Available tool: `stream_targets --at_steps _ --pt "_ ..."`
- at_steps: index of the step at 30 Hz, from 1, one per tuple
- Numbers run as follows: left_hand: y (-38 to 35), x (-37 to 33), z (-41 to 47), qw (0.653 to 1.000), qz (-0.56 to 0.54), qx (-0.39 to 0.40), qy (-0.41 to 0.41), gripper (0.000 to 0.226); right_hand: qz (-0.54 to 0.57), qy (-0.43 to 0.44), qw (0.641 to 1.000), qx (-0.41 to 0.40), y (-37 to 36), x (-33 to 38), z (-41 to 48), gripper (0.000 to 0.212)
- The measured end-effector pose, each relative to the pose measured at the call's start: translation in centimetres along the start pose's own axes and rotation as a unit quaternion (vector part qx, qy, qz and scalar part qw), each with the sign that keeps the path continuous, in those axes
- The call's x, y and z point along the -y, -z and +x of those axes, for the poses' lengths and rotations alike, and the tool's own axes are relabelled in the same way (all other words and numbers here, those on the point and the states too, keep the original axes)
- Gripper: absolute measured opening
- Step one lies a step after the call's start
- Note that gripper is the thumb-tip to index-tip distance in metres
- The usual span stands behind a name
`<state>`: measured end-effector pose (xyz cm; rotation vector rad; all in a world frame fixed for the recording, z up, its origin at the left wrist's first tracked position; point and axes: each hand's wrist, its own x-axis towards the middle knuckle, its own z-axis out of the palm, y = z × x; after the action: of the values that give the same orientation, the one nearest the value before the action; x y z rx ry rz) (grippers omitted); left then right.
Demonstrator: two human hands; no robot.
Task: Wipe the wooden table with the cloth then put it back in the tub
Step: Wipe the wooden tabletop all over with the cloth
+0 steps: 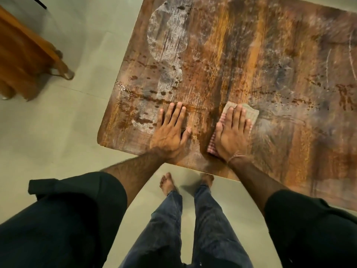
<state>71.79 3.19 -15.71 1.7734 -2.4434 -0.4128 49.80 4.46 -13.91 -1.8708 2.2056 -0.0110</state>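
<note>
A person stands barefoot at the near edge of a worn, stained wooden bench (241, 60), seen from above. Both arms reach forward and down from dark rolled sleeves, palms down on the wood. The left hand (172, 128) lies flat on the bare bench near its left corner, fingers straight and close together, thumb angled out to the right, holding nothing. The right hand (232, 132) lies flat on a folded cloth (251, 113), fingers straight and together, pressing it against the bench; a thread is tied round that wrist. The cloth shows beyond the fingertips and along the thumb side, where it is red-checked. The two hands are near each other, not touching. A wooden chair (25, 60) stands on the pale floor (73, 120) at left.
</note>
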Motion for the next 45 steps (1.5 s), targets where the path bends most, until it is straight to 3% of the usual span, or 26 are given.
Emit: stream_targets --at_steps 5,10,12,15,19,23,28,32,36,39,43,45 --pt "0.1 0.1 0.0 1.000 -0.003 0.008 0.000 0.070 0.000 0.105 0.994 0.021 -1.2 4.5 -0.9 0.068" --pt "0.1 0.1 0.0 1.000 -0.004 0.008 -0.002 0.070 -0.019 0.232 0.971 0.057 -1.4 1.4 -5.4 0.066" --pt "0.2 0.1 0.1 1.000 -0.009 0.009 -0.001 0.070 -0.026 0.222 0.973 0.055 -0.9 -1.1 -5.2 0.067" --pt "0.2 0.1 0.1 1.000 -0.005 0.012 0.000 0.070 -0.012 0.113 0.993 0.039 0.0 -2.7 -2.7 0.069" --pt "0.1 0.1 0.2 1.000 -0.012 0.014 0.003 0.071 -0.009 0.019 1.000 0.013 0.1 1.6 0.6 0.069" --pt "0.2 0.2 0.1 1.000 -0.022 0.009 -0.001 0.070 -0.014 0.124 0.992 0.026 -1.3 5.9 -0.9 0.068" --pt "0.5 0.8 0.0 0.999 -0.033 0.006 0.016 0.071 -0.029 0.264 0.962 0.068 -1.0 2.2 -4.1 0.065" --pt "1.0 2.4 -0.4 0.997 -0.045 -0.013 0.057 0.073 -0.029 0.178 0.983 0.045 -0.5 0.4 -1.9 0.065" --pt "1.3 4.3 -1.2 0.996 -0.029 -0.021 0.079 0.073 -0.010 0.086 0.996 0.022 -1.1 5.5 -0.2 0.069" --pt "1.7 4.9 -1.2 0.996 -0.032 -0.019 0.087 0.073 -0.010 0.162 0.986 0.040 -1.8 8.6 -0.9 0.068" --pt "2.1 5.7 -1.6 0.994 -0.033 -0.018 0.106 0.073 -0.014 0.289 0.955 0.065 -2.0 7.1 -2.4 0.066" --pt "2.4 6.3 -2.1 0.992 -0.041 -0.019 0.121 0.074 -0.017 0.287 0.955 0.072 -1.6 5.9 -1.9 0.066"
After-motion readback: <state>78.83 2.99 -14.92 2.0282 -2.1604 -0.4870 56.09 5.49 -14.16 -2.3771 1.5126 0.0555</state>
